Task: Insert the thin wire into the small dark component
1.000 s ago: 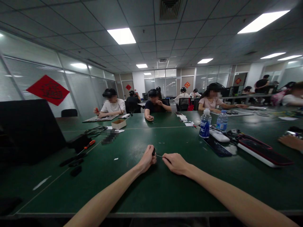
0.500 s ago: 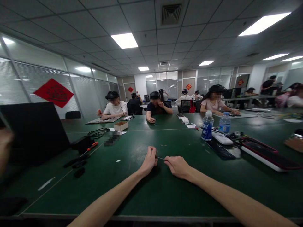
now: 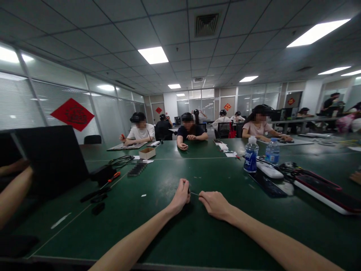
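Note:
Over the green table (image 3: pixel 158 233), my left hand (image 3: pixel 179 197) is closed around a small dark object (image 3: pixel 188 191), mostly hidden behind the fingers. A thin, pale rod-like piece (image 3: pixel 194 194) runs from that object across the short gap to my right hand (image 3: pixel 214 203). The right fingertips pinch its near end; whether it is a stiff rod or a taut cord I cannot tell. Both hands are just above or resting on the tabletop, close together.
To the left stand a black laptop or screen (image 3: pixel 53 162) with another person's arm (image 3: pixel 17 194), an orange-handled screwdriver (image 3: pixel 115 177) and an open box (image 3: pixel 147 153). Bottles (image 3: pixel 250 158), a white device (image 3: pixel 269 170) and a red-edged case (image 3: pixel 324 192) lie right. Co-workers sit opposite.
The whole view has shifted slightly, so the scene sits a little lower and further right. My hands keep their grip. At far left, the other person's arm has moved toward the black screen.

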`<state>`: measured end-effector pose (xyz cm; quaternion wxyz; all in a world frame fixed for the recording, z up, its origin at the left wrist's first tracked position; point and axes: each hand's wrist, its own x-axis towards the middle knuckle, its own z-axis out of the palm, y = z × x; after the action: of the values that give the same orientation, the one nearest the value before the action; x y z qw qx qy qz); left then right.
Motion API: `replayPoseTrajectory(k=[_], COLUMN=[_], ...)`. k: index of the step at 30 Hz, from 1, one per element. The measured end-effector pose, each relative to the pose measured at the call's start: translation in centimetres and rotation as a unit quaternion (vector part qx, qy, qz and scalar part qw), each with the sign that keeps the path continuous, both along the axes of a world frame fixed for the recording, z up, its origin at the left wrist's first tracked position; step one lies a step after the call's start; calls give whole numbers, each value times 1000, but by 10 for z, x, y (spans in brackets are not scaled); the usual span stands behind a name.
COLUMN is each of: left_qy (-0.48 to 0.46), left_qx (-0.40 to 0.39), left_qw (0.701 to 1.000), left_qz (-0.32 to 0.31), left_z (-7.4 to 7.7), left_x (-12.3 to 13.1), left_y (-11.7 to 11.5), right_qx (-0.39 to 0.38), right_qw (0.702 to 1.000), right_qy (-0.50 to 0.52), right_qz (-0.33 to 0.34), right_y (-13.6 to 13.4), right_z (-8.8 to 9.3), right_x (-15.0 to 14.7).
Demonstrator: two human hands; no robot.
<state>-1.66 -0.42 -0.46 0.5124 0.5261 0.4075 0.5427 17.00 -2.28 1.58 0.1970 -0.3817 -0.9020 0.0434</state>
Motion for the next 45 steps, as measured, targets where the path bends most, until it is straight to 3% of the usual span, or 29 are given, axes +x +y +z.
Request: replayPoseTrajectory(k=[14, 28, 45], left_qy=[-14, -14, -1], left_qx=[-10, -2, 3], left_qw=[1000, 1000, 1000], left_qz=[1, -12, -13], left_z=[-1, -3, -7], left_x=[1, -1, -1], left_y=[1, 2, 5], right_qx=[14, -33, 6], right_qw=[1000, 999, 1000], right_qy=[-12, -5, -24], right_qz=[4, 6, 1], right_y=[-2, -6, -4], right_z=[3, 9, 7], right_x=[1, 1, 2])
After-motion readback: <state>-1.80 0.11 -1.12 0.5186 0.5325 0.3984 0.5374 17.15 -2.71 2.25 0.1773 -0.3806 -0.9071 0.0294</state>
